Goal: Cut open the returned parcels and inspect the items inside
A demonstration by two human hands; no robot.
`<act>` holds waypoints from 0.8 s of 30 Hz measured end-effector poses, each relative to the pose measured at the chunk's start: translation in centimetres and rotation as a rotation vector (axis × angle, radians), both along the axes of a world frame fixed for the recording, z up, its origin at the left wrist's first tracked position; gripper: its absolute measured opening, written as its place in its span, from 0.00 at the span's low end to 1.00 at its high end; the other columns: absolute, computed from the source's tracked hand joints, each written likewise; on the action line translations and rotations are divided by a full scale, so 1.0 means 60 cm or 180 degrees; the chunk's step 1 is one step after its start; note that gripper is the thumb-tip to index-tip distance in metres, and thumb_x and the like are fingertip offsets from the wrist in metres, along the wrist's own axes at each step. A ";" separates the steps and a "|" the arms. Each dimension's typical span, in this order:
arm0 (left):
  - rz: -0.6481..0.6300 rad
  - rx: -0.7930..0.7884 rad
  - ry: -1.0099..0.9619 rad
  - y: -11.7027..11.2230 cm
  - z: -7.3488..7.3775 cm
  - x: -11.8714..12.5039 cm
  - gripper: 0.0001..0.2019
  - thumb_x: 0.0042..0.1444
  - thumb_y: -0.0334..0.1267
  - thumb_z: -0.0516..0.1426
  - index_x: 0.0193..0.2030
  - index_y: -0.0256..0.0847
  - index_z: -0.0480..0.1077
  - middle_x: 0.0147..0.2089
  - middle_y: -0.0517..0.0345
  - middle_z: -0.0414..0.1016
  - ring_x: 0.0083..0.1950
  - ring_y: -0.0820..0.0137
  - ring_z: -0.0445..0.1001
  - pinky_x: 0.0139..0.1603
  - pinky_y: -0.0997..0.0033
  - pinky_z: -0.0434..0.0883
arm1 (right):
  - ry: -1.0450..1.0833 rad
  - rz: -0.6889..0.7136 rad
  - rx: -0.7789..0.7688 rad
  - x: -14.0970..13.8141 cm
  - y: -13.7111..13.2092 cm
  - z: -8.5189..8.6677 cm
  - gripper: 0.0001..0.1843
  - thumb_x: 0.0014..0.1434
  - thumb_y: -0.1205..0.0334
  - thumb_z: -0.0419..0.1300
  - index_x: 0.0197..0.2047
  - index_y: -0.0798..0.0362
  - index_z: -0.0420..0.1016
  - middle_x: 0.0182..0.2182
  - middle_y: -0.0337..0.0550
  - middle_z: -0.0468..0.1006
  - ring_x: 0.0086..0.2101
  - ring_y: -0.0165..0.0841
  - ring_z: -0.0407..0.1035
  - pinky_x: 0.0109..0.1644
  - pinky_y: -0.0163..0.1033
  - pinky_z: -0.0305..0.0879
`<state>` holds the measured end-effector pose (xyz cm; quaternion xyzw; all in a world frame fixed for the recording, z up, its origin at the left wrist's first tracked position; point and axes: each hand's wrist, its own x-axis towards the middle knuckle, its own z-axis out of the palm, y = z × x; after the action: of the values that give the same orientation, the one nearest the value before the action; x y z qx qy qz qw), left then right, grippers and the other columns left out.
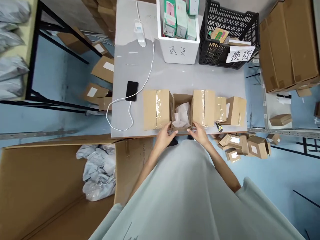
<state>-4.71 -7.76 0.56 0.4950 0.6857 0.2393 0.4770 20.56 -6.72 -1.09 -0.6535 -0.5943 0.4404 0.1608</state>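
An open cardboard box [175, 98] stands at the near edge of the table, with crumpled whitish packing paper [182, 115] inside. My left hand [163, 136] grips its near left corner, thumb on the front side and fingers along the left side. Around the near right corner, my right hand [200, 134] holds the same box in a mirrored grip. A taped carton [157, 109] is close on the left, and another taped carton [203, 107] on the right. The box's front wall is partly hidden by my hands.
Smaller cartons [233, 111] and a yellow-black cutter [219, 127] are to the right. A phone [131, 90] with a white cable lies left. Behind stand a white bin [178, 51] and a black crate [215, 55]. A large carton [37, 186] adjoins the table's front left.
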 end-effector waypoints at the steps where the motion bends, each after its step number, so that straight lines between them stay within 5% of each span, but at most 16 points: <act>1: -0.0116 0.0028 0.0097 0.004 -0.001 0.004 0.32 0.65 0.40 0.68 0.75 0.35 0.75 0.76 0.32 0.79 0.71 0.43 0.84 0.76 0.41 0.77 | -0.0180 -0.0028 0.0077 -0.012 0.001 0.000 0.35 0.73 0.48 0.68 0.76 0.55 0.75 0.68 0.65 0.81 0.59 0.51 0.82 0.68 0.57 0.80; 4: -0.0283 0.0129 0.0350 0.011 0.001 0.006 0.27 0.70 0.36 0.63 0.75 0.32 0.77 0.73 0.31 0.82 0.71 0.42 0.84 0.78 0.43 0.74 | -0.0509 -0.0153 0.0221 -0.036 -0.003 0.004 0.31 0.78 0.48 0.62 0.76 0.55 0.76 0.65 0.64 0.82 0.62 0.55 0.79 0.72 0.61 0.76; 10: -0.0275 0.0403 0.0589 0.006 0.029 -0.024 0.24 0.72 0.37 0.59 0.69 0.36 0.85 0.54 0.40 0.92 0.48 0.50 0.91 0.61 0.52 0.82 | -0.0316 -0.0550 0.0365 -0.059 -0.034 0.062 0.36 0.77 0.37 0.59 0.75 0.50 0.81 0.58 0.56 0.83 0.50 0.47 0.82 0.60 0.53 0.84; 18: 0.0007 0.1976 0.0189 0.000 0.137 -0.042 0.18 0.73 0.42 0.62 0.62 0.43 0.89 0.47 0.50 0.93 0.42 0.60 0.91 0.54 0.58 0.87 | 0.0103 -0.1285 0.1205 -0.062 -0.067 0.209 0.35 0.75 0.30 0.64 0.69 0.46 0.86 0.60 0.53 0.85 0.61 0.48 0.80 0.64 0.51 0.83; 24: 0.0071 0.1782 -0.0460 0.023 0.190 0.002 0.19 0.72 0.47 0.65 0.63 0.42 0.87 0.57 0.49 0.92 0.54 0.57 0.93 0.62 0.53 0.90 | -0.0302 -0.1790 0.1799 -0.027 -0.092 0.281 0.28 0.76 0.35 0.65 0.66 0.46 0.86 0.60 0.54 0.86 0.61 0.50 0.79 0.71 0.57 0.78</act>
<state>-4.58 -6.37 11.96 0.5815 0.5626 0.4591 0.3668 18.91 -12.25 15.78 -0.7403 -0.4967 0.1678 0.4208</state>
